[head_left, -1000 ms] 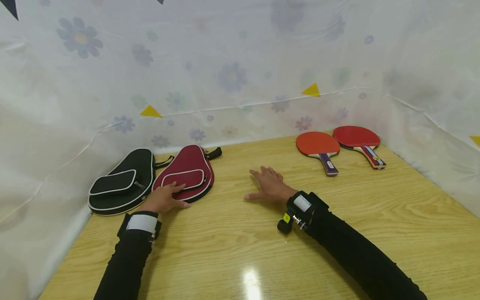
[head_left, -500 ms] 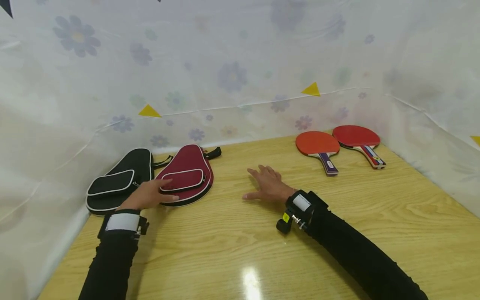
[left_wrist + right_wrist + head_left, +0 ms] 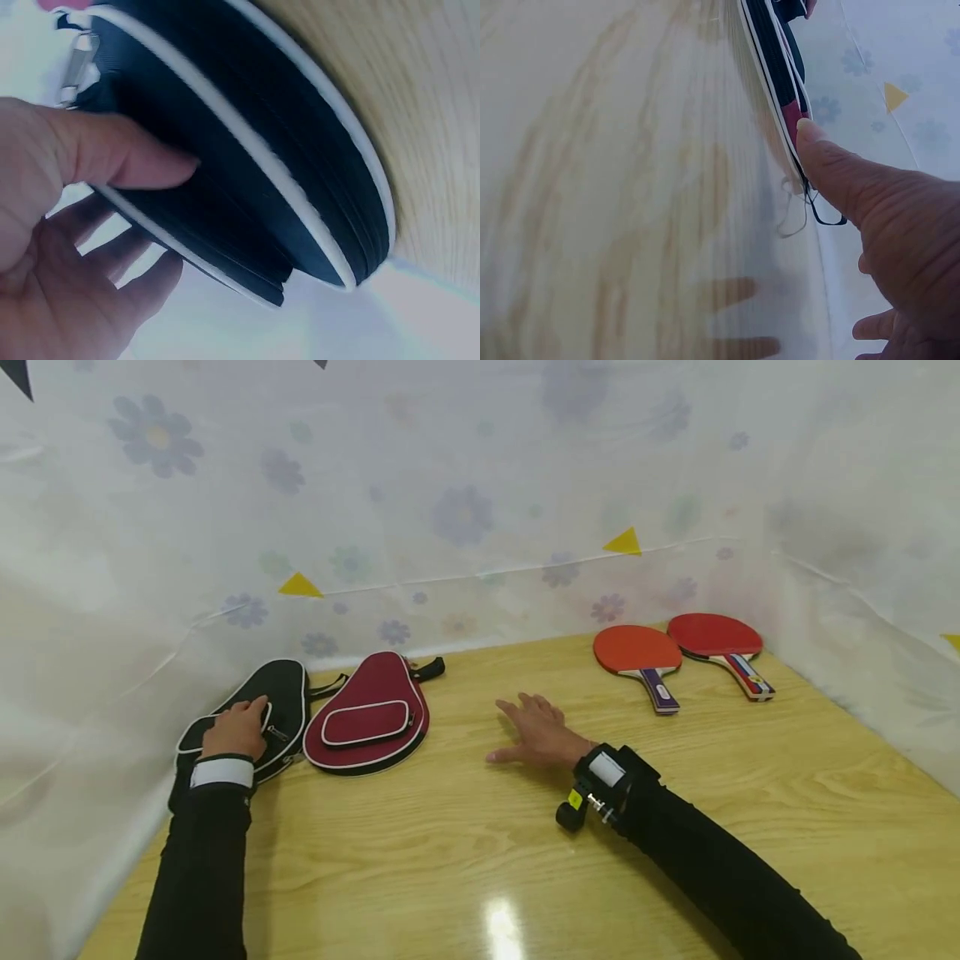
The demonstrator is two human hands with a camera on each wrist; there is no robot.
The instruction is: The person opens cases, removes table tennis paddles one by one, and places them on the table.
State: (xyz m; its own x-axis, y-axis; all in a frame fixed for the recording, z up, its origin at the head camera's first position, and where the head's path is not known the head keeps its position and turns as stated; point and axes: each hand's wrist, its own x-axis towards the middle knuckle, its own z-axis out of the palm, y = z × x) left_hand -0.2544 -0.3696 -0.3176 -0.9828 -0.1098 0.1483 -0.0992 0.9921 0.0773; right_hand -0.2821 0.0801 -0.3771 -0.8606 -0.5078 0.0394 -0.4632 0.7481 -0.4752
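In the head view my left hand (image 3: 235,731) is over the lower part of a black table tennis bat case (image 3: 282,689) with white piping. The left wrist view shows its thumb (image 3: 142,154) on the face of the case, while the other fingers reach behind the piped edge, gripping it. A matching dark red bat case (image 3: 375,682) lies just to the right, with a small zipped pocket on its front. Near mid-table my right hand (image 3: 542,732) holds nothing, its fingers spread and thumb apart, low over the wood.
Two table tennis bats lie at the back right, one orange-faced (image 3: 636,647) with a purple handle, one red-faced (image 3: 714,634) with a striped handle. The wooden table (image 3: 420,860) meets flowered white sheeting (image 3: 465,560) behind and at both sides.
My left hand has left the dark red case and moved left onto the black case. The lower edge of the black case has shifted slightly. My right hand stays in place.
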